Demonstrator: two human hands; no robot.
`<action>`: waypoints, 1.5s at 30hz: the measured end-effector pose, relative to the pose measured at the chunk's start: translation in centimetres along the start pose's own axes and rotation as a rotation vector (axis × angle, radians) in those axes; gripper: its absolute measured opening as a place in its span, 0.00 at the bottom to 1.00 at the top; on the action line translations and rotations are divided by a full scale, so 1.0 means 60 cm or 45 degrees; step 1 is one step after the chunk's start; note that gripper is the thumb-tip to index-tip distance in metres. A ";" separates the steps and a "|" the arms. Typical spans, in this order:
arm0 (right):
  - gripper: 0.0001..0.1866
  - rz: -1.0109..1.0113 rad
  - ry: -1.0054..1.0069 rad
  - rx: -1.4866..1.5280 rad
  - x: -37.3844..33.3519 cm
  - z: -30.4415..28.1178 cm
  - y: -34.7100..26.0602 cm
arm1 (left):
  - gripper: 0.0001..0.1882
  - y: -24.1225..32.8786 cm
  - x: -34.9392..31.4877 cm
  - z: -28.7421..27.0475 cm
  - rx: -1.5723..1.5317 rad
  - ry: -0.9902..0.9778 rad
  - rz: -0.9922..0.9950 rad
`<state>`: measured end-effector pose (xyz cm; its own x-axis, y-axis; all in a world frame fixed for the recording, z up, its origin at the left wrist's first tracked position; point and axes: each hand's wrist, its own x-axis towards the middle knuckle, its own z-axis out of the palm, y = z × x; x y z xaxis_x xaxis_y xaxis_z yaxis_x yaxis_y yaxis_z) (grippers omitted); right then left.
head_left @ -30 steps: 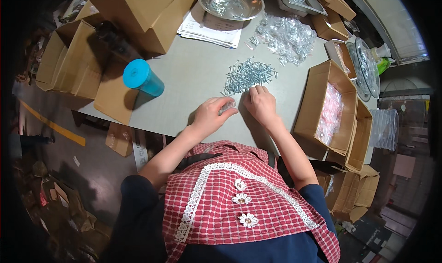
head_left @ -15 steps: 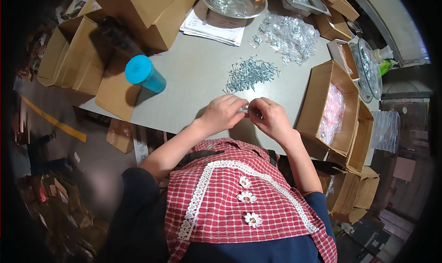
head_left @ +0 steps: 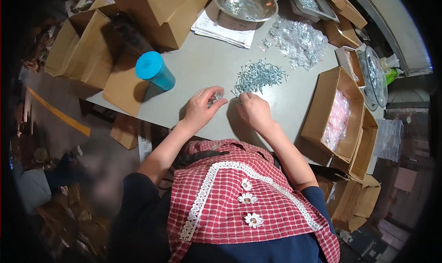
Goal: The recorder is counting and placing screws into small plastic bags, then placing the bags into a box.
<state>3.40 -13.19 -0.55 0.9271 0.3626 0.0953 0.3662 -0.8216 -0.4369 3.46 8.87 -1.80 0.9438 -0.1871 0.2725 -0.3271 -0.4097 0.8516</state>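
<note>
My left hand (head_left: 200,107) is curled round a small clear plastic bag (head_left: 216,96), held over the tabletop; what is in the bag I cannot make out. A loose pile of silvery screws (head_left: 258,77) lies just beyond my hands. At the pile's near edge, my right hand (head_left: 254,109) has its fingers drawn together, pointing at the screws. Whatever sits between those fingertips is hidden. The two hands are a little apart, both above the grey table (head_left: 189,69).
A blue-lidded tumbler (head_left: 159,73) stands left of my hands. Behind the pile are filled plastic bags (head_left: 299,42), papers (head_left: 223,26) and a steel bowl (head_left: 246,2) holding screws. Open cardboard boxes (head_left: 322,97) border the right side; more boxes (head_left: 87,51) stand at the left.
My hands were together over the near table edge. They have parted: the left keeps the small bag, while the right has moved forward to the screw pile. The whole view has shifted slightly.
</note>
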 end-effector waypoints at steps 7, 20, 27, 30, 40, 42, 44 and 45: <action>0.07 0.129 -0.161 -0.004 -0.004 -0.056 -0.009 | 0.17 0.015 -0.005 0.004 0.158 -0.017 0.236; 0.06 -0.188 0.343 0.316 -0.047 -0.133 -0.045 | 0.22 0.071 0.024 0.062 0.081 -0.146 0.529; 0.07 0.000 0.364 0.416 -0.058 -0.126 -0.042 | 0.19 0.080 0.029 0.069 0.059 -0.072 0.513; 0.06 -0.082 0.391 0.379 -0.056 -0.124 -0.042 | 0.20 0.075 0.032 0.067 0.066 -0.056 0.547; 0.09 0.131 0.148 0.799 -0.056 -0.114 -0.010 | 0.18 0.089 0.032 0.068 0.010 -0.082 0.486; 0.08 0.225 0.155 0.831 -0.059 -0.128 -0.006 | 0.17 0.092 0.027 0.065 -0.218 -0.216 0.249; 0.07 0.260 0.143 1.211 -0.070 -0.145 0.010 | 0.17 0.087 0.024 0.062 -0.273 -0.244 0.081; 0.07 0.296 0.130 1.586 -0.076 -0.151 0.014 | 0.16 0.084 0.024 0.060 -0.333 -0.273 -0.084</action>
<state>0.22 -19.54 6.76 0.9814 0.1850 -0.0519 -0.0763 0.1274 -0.9889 3.03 3.32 1.26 0.9220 -0.3626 0.1360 -0.2159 -0.1898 0.9578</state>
